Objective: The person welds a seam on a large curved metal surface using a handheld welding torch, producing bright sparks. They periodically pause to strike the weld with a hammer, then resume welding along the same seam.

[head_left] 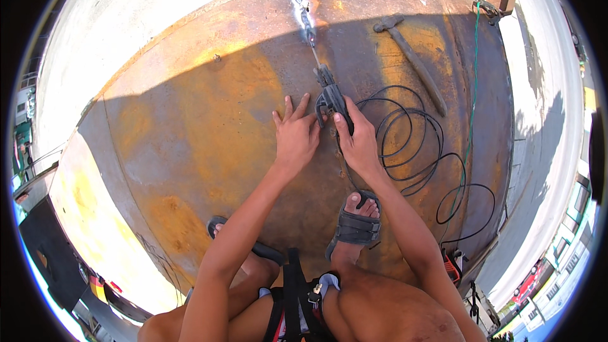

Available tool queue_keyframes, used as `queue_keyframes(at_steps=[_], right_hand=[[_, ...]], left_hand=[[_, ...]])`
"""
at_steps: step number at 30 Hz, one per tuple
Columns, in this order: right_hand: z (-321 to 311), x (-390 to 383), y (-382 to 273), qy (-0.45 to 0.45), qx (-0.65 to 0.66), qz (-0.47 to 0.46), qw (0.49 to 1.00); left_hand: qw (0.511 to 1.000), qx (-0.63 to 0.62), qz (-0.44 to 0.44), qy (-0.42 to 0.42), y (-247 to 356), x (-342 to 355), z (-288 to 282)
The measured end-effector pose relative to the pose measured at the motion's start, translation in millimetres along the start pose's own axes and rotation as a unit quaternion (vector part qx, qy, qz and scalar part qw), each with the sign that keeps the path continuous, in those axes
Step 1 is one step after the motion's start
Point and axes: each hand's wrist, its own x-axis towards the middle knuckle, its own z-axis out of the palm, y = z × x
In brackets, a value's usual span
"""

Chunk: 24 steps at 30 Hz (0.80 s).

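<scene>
I squat on a large rusty steel plate (pixel 190 126). My right hand (pixel 358 142) grips a dark welding electrode holder (pixel 330 100). Its thin rod (pixel 313 50) reaches up to a bright weld seam (pixel 299 0) near the plate's far edge. My left hand (pixel 295 134) lies flat on the plate with its fingers spread, thumb touching the holder's side. A black cable (pixel 411 145) runs from the holder in loose coils to the right. My sandalled feet (pixel 354 225) stand on the plate below the hands.
A long hammer (pixel 415 60) lies on the plate at upper right. A green cord (pixel 474 76) runs along the right edge. Pale concrete ground (pixel 126 6) surrounds the plate; the plate's edges drop away left and right. A red object (pixel 451 269) sits by my right elbow.
</scene>
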Motion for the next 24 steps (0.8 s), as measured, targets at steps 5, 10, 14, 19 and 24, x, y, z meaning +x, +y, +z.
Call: queue_keyframes(at_steps=[5,10,14,19,24], right_hand=[[0.4,1.6,-1.0,0.000,0.002,0.002,1.000],[1.2,4.6,2.5,-0.004,0.008,0.007,1.000],[-0.2,5.2,0.5,-0.003,-0.006,0.013,1.000],[1.2,3.7,2.8,-0.004,0.000,0.012,1.000],[-0.6,3.4,-0.9,-0.010,0.005,0.020,1.000]], left_hand=[[1.000,-0.002,-0.006,0.006,0.5,0.2,0.2],[1.000,-0.005,-0.019,0.004,4.5,1.3,-1.4],[0.999,-0.019,-0.026,-0.002,7.0,3.4,-4.4],[1.000,-0.002,-0.023,0.003,4.5,2.0,-1.7],[1.000,-0.007,-0.022,-0.001,5.1,0.8,-2.3]])
